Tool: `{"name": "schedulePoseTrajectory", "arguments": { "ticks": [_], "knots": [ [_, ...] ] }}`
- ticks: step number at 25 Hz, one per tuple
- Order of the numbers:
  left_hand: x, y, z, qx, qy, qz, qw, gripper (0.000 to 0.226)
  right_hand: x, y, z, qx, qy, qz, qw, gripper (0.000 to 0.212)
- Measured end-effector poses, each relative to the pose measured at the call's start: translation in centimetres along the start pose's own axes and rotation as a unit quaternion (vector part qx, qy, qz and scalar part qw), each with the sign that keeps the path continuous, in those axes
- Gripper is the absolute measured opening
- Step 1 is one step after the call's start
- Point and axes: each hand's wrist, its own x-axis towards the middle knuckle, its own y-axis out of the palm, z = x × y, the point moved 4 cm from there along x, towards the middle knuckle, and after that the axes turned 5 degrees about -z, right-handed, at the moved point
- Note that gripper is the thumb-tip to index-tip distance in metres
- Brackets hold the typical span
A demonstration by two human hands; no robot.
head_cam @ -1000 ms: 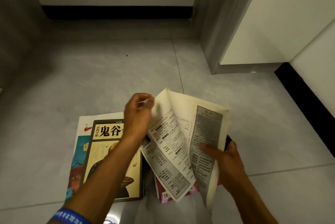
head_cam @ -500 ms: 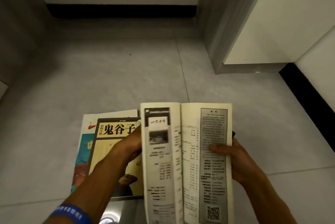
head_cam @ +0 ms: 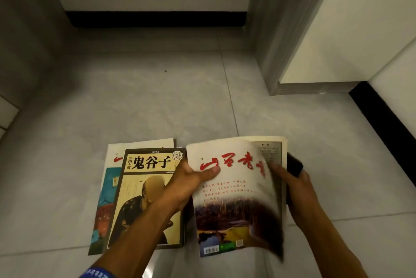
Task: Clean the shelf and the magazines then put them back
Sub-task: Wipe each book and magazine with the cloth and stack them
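I hold a magazine (head_cam: 236, 199) above the floor; its white cover bears red calligraphy and a landscape photo. My left hand (head_cam: 189, 182) grips its left edge with the thumb on the cover. My right hand (head_cam: 292, 185) holds the right side, fingers tucked under the curling cover onto an inner page, and it also clutches a dark object (head_cam: 295, 165), perhaps a cloth. On the floor to the left lies a yellow book with black characters (head_cam: 144, 199), stacked on another magazine (head_cam: 108, 187) with a blue and red picture.
Grey floor tiles (head_cam: 146, 108) stretch ahead to a white wall with a black baseboard (head_cam: 157, 18). A grey door frame (head_cam: 270, 52) and a white panel stand at the right, with another black baseboard (head_cam: 382, 120) along the right wall.
The open inner pages have been turned over and the cover now lies on top, nearly closing the magazine. My left hand moved from the page edge to the cover's left side.
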Motion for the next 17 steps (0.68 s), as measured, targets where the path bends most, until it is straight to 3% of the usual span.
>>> {"name": "schedulePoseTrajectory", "arguments": {
  "ticks": [2, 4, 6, 7, 10, 11, 12, 13, 14, 15, 17],
  "knots": [
    [-0.3, 0.8, -1.4, 0.032, 0.049, -0.023, 0.998, 0.031, 0.0, -1.5, 1.9, 0.095, -0.003, -0.151, 0.984, 0.024],
    [-0.7, 1.5, -3.1, 0.080, 0.101, -0.039, 0.991, 0.021, -1.1, -2.5, 5.6, 0.117, -0.086, -0.235, 0.961, 0.026],
    [-1.3, 2.1, -5.0, 0.097, 0.164, -0.043, 0.981, 0.015, -3.7, -1.3, 10.0, 0.035, -0.274, -0.185, 0.943, 0.033],
    [-1.4, 1.9, -5.6, 0.105, 0.205, -0.045, 0.972, 0.018, -5.2, 0.2, 11.4, -0.048, -0.378, -0.136, 0.915, 0.033],
    [-2.6, 5.7, -6.2, 0.178, 0.259, -0.020, 0.949, 0.028, -8.0, 6.0, 11.4, -0.311, -0.576, -0.042, 0.755, 0.045],
    [-3.1, 6.1, -6.6, 0.112, 0.151, -0.022, 0.982, 0.035, -8.3, 7.6, 10.8, -0.356, -0.598, -0.024, 0.718, 0.047],
    [-3.4, 5.6, -7.1, 0.060, 0.104, -0.077, 0.990, 0.042, -8.4, 8.5, 10.4, -0.380, -0.612, -0.019, 0.694, 0.047],
    [-3.5, 5.8, -7.6, 0.071, 0.110, -0.078, 0.988, 0.050, -8.4, 9.0, 10.2, -0.393, -0.623, -0.026, 0.676, 0.047],
    [-3.7, 6.1, -7.2, 0.102, 0.141, -0.008, 0.985, 0.051, -8.3, 9.0, 10.2, -0.400, -0.626, -0.037, 0.668, 0.049],
    [-3.8, 6.2, -7.0, 0.144, 0.222, -0.018, 0.964, 0.045, -8.0, 8.6, 10.3, -0.401, -0.625, -0.047, 0.668, 0.051],
    [-3.8, 2.7, -7.4, 0.158, 0.230, -0.030, 0.960, 0.028, -6.6, 6.7, 10.3, -0.400, -0.613, -0.076, 0.677, 0.051]
  ]
}}
